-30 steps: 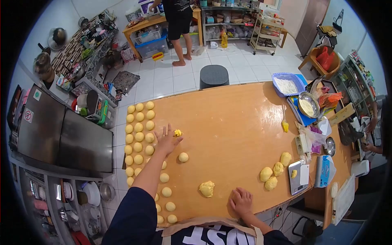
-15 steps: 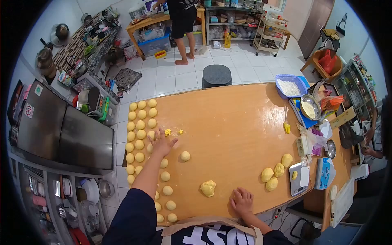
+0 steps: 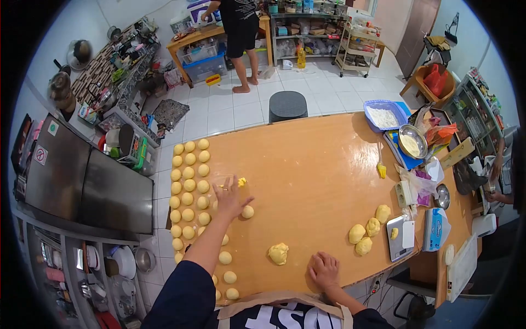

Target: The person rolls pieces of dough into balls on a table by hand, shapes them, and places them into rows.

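My left hand is stretched over the wooden table, fingers spread, palm down. Small yellow bits lie by its fingertips. A round dough ball sits close to its thumb side, and rows of similar dough balls line the table's left side. My right hand rests at the near edge with fingers slightly curled together; whether anything is under it is hidden. Between my hands lies a rough dough lump. Several larger dough pieces are to the right, beside a scale bearing a small piece.
At the right are a blue basin of flour, a metal bowl, a yellow brush and a tissue pack. A stool stands beyond the table. One person is at the back; another person's hand shows far right.
My left hand has moved back and forth over the table, now slightly right and nearer me than half a second ago. The yellow bits have shifted beside its fingers. My right hand has stayed put.
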Tool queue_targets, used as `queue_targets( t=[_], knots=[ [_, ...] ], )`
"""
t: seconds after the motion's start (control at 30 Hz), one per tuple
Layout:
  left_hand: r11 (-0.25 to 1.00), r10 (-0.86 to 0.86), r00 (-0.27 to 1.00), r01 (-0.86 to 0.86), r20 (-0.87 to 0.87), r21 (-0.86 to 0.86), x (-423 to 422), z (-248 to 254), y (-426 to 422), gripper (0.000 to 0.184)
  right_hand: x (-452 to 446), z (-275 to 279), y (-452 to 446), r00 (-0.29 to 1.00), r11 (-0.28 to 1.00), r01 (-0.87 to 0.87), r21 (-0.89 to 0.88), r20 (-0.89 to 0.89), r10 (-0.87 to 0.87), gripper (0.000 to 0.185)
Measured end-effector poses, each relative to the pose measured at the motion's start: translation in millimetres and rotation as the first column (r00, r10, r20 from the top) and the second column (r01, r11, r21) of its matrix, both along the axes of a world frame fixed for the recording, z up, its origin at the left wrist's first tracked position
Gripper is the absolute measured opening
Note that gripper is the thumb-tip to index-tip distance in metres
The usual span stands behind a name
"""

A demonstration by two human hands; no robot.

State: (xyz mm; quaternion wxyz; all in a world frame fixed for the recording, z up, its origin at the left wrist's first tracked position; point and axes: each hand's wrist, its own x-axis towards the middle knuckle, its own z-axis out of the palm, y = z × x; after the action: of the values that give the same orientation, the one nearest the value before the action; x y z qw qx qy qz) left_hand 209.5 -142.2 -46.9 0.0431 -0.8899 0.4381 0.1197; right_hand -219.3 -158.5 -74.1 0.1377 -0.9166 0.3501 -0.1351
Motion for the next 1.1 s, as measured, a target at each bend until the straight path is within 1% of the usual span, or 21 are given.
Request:
queue_targets(
  t=[0.03,0.13,0.23,0.33,0.43,0.53,0.63,0.67,0.7,0.73,0.77,0.8,0.83,0.93,1.03,1.1],
  knots=[
    [0.999,-0.001,0.999,0.003,0.038,-0.051,4.4,-2.8,6.1,0.106,-0.1,-0.4,0.5,1.000,1.000,0.002,0.000,0.005,-0.002,0.043],
    [0.980,0.071,0.997,-0.068,0.011,-0.190,22.9,-9.0,26.6,0.107,1.3,3.5,0.7,1.000,1.000,-0.005,-0.008,0.012,0.005,0.043],
    [0.966,0.237,0.969,-0.242,-0.062,-0.088,39.4,-12.6,34.1,0.109,1.4,0.9,-0.9,0.999,1.000,-0.015,-0.018,0.035,0.016,0.043],
    [0.965,0.258,0.963,-0.261,-0.078,-0.034,43.3,-13.4,35.2,0.111,-0.2,-5.4,-1.8,0.999,0.999,-0.024,-0.037,0.033,0.025,0.045],
    [0.966,0.258,0.961,-0.253,-0.098,0.059,38.7,-4.9,27.1,0.112,-2.1,-7.9,0.1,1.000,0.999,-0.015,0.033,0.010,0.015,0.044],
    [0.970,0.239,0.967,-0.232,-0.093,0.077,32.5,-8.7,20.2,0.112,-2.4,-10.1,0.7,1.000,1.000,-0.009,0.030,0.017,0.008,0.045],
    [0.968,0.233,0.962,-0.216,-0.141,0.124,26.5,-5.7,13.1,0.109,-2.2,-9.4,1.5,1.000,1.000,-0.004,0.019,0.019,0.004,0.045],
    [0.993,0.067,0.970,-0.042,0.233,-0.108,33.7,-29.9,14.8,0.108,-3.0,-9.8,1.3,1.000,1.000,-0.006,0.021,0.029,0.006,0.045],
    [0.946,-0.016,0.802,0.206,0.597,-0.251,49.3,-77.8,19.2,0.107,-3.5,-10.7,1.1,0.999,1.000,-0.010,0.023,0.040,0.009,0.045],
    [0.837,0.002,0.496,0.474,0.868,-0.273,58.9,-103.8,20.5,0.107,-3.2,-11.3,0.2,0.999,1.000,-0.014,0.026,0.051,0.012,0.045],
    [0.903,-0.032,0.807,0.276,0.589,-0.330,49.8,-85.0,17.5,0.106,-2.4,-9.9,-0.4,0.999,1.000,-0.010,0.023,0.050,0.009,0.044],
    [0.953,-0.009,0.979,0.071,0.206,-0.293,30.3,-47.7,13.8,0.105,-1.4,-7.2,0.2,0.999,1.000,-0.006,0.020,0.048,0.005,0.044],
    [0.980,0.067,0.976,-0.103,-0.208,-0.170,18.4,-25.8,10.5,0.104,-0.7,-5.0,0.8,0.999,1.000,-0.003,0.018,0.045,0.002,0.044],
    [0.977,0.093,0.964,-0.137,-0.247,-0.166,14.3,-32.6,7.4,0.105,-0.7,-3.0,0.8,0.999,1.000,-0.001,0.014,0.039,0.001,0.043],
    [0.991,0.126,0.980,-0.132,-0.154,-0.029,11.3,-30.0,0.4,0.108,0.0,-5.9,1.0,0.999,1.000,0.005,0.017,0.049,-0.006,0.042],
    [1.000,0.001,1.000,0.000,-0.012,0.032,6.1,-20.6,-3.9,0.111,0.8,1.5,0.5,0.999,0.999,0.007,0.041,0.032,-0.008,0.042]
  ],
)
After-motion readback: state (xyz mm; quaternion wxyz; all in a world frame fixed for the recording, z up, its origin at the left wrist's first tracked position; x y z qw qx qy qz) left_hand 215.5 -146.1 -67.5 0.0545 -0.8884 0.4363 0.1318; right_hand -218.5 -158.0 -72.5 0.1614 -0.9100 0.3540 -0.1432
